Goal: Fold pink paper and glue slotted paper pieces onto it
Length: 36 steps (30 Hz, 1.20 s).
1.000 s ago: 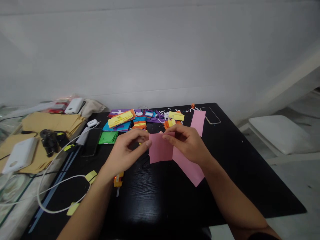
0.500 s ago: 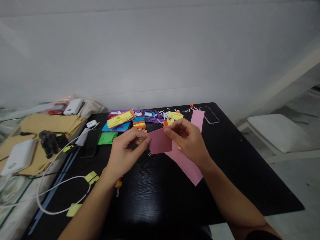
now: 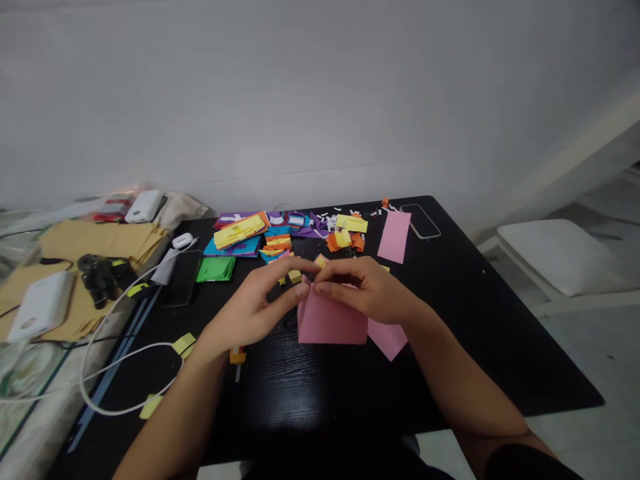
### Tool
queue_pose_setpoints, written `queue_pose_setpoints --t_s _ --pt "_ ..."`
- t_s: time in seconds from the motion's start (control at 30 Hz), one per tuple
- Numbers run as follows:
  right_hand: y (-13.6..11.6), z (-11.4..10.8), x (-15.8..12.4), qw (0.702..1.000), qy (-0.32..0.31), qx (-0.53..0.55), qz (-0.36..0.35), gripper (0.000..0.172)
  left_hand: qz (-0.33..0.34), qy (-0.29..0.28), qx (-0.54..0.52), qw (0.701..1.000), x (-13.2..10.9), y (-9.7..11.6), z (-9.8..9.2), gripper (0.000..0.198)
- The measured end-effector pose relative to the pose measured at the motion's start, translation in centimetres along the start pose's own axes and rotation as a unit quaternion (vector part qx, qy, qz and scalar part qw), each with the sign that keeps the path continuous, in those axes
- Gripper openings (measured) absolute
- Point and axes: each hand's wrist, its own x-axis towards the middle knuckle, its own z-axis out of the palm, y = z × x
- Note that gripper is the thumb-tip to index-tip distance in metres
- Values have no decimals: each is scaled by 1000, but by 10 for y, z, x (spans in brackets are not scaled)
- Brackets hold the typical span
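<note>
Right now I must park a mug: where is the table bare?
Bare: right side of the table beyond the right hand; near strip before the pink paper. Crowded: paper scraps along the far edge, white cable at left.

the pink sheet (image 3: 333, 323) pinched by the left hand (image 3: 255, 310) and right hand (image 3: 373, 293) looks like thin matt paper. the black table (image 3: 310, 393) shows wood grain with a slight sheen. the scraps (image 3: 280, 237) are matt coloured paper; the white cable (image 3: 117, 363) looks like smooth plastic.
</note>
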Motion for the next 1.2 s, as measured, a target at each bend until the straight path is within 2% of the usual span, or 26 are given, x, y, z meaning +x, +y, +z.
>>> queue_pose_setpoints --t_s 0.1,0.2,0.4,0.77,1.07,1.2 --pt "1 -2 -1 999 -36 -26 13 15 -48 -40 3 998 0 2 -2 16" --pt "1 -6 -2 995 -68 -63 38 17 -90 -75 4 993 1 5 -5 18" --pt "1 -7 -2 986 -105 -121 54 12 -125 -119 10 985 4 8 -3 23" --pt "4 -7 -4 979 -100 -174 34 13 -129 -114 22 985 3 3 1 21" --pt "4 -4 -2 988 -79 -133 27 13 -121 -89 0 989 4 7 1 20" --pt "3 -3 -2 992 -51 -115 12 14 -114 -60 -11 992 3 7 3 18"
